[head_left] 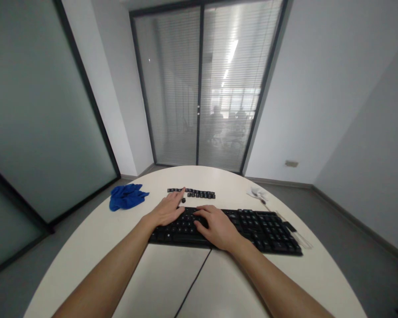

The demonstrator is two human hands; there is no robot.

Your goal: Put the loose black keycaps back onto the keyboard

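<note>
The black computer keyboard (263,227) lay across the near half of the pale table (89,260), and beyond it small black keycaps (202,194) sat in two rows, with a single loose keycap (183,200) between them and the keyboard's back edge. The left hand (167,209) was loosely spread and gripped nothing visible, its index finger stretched to the rows; whether it touched a cap could not be told. The right hand (217,224) rested on the keyboard with bent fingers, thumb and index apart, though anything beneath the palm was hidden. The likeliest trouble was a sideways brush from that extended finger, which could knock neighbouring caps out of line; the left thumb, close to the loose cap, might flick it away. Uneven weight from the right palm could press keys or make the keyboard skid. The blue cloth (126,197) lay well apart, leftward.
</note>
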